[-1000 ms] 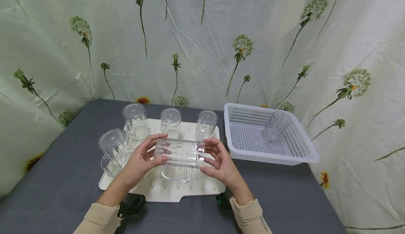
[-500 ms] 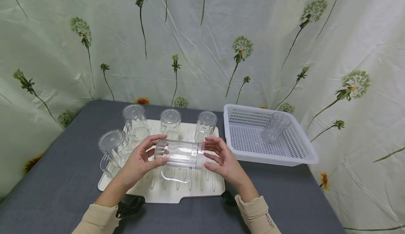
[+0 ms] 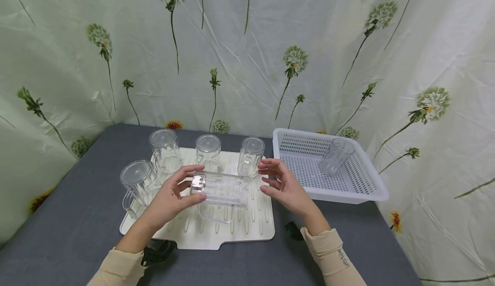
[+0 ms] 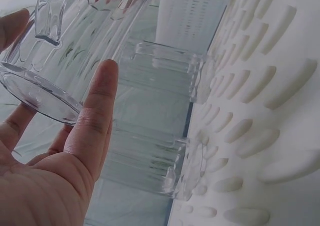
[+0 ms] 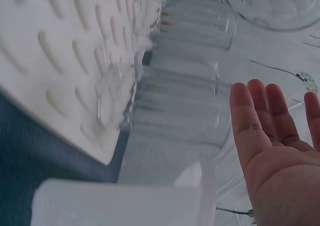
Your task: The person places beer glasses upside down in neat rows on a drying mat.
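Note:
A clear glass mug (image 3: 222, 189) lies sideways in the air above the white drying mat (image 3: 216, 234), its handle toward the person. My left hand (image 3: 175, 191) grips it around the base end, as the left wrist view also shows. To the right of the mug's rim, my right hand (image 3: 284, 187) is held apart from it with fingers relaxed and nothing in them. Several other glass mugs stand upside down on the mat: one at the left (image 3: 137, 178), and more along the back, such as the back-left mug (image 3: 165, 148) and the back-right mug (image 3: 251, 155).
A white perforated basket (image 3: 294, 187) stands on the dark table (image 3: 69, 208) right of the mat. One glass (image 3: 335, 157) leans inside it. Behind the table hangs a curtain (image 3: 247, 62) printed with dandelions.
My right hand has let go of the mug's rim end and moved away to the right. The left hand and the mug have stayed nearly in place.

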`<state>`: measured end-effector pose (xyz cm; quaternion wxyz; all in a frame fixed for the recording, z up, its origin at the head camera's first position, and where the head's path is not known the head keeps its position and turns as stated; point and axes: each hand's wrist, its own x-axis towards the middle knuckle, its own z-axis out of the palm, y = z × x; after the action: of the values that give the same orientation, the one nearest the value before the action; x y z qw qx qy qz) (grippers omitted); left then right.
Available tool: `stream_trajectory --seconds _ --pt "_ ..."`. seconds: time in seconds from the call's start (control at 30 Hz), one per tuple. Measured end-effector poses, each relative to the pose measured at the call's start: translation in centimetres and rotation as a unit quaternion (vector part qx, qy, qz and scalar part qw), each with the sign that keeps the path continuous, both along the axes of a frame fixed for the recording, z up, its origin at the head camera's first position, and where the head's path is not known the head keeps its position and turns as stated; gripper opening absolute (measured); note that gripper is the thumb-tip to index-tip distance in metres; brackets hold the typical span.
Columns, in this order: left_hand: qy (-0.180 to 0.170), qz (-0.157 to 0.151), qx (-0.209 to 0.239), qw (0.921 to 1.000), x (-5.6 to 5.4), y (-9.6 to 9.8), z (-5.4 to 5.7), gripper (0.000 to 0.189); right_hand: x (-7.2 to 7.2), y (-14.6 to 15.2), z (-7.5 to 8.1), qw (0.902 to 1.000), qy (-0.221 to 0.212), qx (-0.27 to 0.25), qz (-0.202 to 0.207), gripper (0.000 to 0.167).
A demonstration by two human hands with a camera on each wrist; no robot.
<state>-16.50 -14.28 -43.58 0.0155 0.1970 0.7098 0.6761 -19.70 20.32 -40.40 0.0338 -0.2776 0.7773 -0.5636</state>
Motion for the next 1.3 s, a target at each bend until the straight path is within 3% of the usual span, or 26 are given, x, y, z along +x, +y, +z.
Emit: stream_trajectory --seconds 0.47,0.77,1.3 --pt "0.000 0.011 -0.042 0.9991 -0.1 -0.2 0.2 0.067 -1.7 2.6 1.9 0.9978 0.016 0.054 -0.034 0.062" --pt "-0.002 0.024 -0.079 0.9965 -0.1 -0.5 0.5 0.066 -3.2 4.9 2.9 0.9930 0.022 0.083 -0.081 0.058" --pt "0.003 0.037 -0.118 0.9923 -0.3 -0.3 1.2 0.067 -5.0 8.9 4.0 0.9856 0.008 0.112 -0.126 0.056"
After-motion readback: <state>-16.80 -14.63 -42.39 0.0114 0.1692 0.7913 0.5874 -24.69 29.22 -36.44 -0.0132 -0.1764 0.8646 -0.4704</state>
